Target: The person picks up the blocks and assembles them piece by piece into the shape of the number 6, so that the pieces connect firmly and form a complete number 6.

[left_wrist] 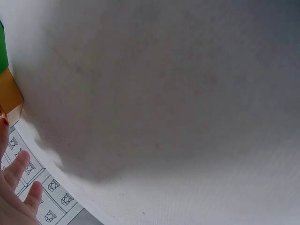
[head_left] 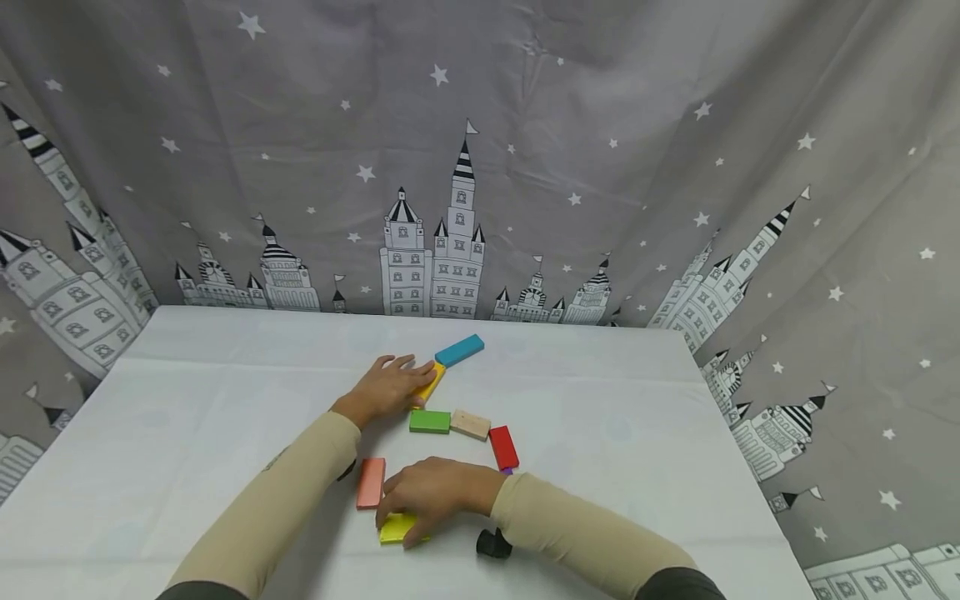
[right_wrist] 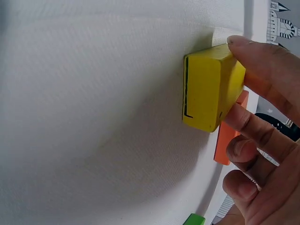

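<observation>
While between right fingertips [right_wrist: 240, 118], yellow block [right_wrist: 204, 91]

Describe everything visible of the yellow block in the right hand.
The yellow block is oblong and flat-faced, painted-looking, with a thin dark line near one edge. It looks flat on the white table, near the salmon block. The right hand grips its ends with its fingers, partly covering it from above.

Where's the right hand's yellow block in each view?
Head: yellow block low, left of centre, partly covered by the right hand.
Left wrist: not in it.
Right wrist: right of and above centre.
Shared landmark: castle-print curtain, top of head, lower left in left wrist, upper right in right wrist.
</observation>
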The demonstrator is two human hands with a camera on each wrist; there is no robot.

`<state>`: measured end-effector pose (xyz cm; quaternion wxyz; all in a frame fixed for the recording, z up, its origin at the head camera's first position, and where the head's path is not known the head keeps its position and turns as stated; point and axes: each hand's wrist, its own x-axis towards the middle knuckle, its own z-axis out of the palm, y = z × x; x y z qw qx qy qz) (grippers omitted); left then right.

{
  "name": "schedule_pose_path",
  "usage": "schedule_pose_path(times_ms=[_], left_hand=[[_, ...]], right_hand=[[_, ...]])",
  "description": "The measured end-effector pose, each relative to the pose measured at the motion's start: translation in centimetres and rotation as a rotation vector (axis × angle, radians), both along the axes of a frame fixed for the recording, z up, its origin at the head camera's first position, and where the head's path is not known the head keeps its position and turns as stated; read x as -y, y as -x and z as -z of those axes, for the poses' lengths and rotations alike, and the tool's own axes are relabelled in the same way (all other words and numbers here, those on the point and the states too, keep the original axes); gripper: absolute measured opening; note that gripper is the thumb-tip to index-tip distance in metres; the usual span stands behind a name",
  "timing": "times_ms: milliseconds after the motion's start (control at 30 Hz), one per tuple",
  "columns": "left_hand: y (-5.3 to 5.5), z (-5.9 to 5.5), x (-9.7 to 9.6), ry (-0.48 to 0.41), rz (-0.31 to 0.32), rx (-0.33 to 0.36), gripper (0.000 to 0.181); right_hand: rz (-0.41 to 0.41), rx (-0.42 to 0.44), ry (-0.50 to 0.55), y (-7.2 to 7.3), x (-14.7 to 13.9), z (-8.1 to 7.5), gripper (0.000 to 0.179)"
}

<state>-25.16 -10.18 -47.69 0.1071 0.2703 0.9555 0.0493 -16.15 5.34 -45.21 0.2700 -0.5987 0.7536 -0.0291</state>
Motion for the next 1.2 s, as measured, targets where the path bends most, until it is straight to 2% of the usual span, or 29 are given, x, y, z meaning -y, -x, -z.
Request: schedule_pose_path(times_ms=[300,567,767,1033,1200], left_hand=[[0.0,0.1,0.1,-0.018,0.010,-0.002,0.060],[0.1,0.3,0.0,-0.020,0.002,0.007,0.061],[0.3,0.4,0.1,-0.013,-0.013,0.023,0.062],[0.1,0.2,0.0,-0.029,-0.010,0.016,0.061],[0.2,0.1,0.0,-0.024,-0.019,0.031,0.061]], right_hand=[[0.025,-0.051,0.008,0.6,-0.7,0.4,0.038],[0.053,-0.079,0.048,1.9,-1.7,1.3,0.034],[0.102,-0.063,0.053,2.7,-2.3,1.5,0.035],[0.118,-0.083,0.072,3.2,-3.4,1.2,0.035],[0.131,-0.058,0.103,3.3,-3.9,1.1,0.036]])
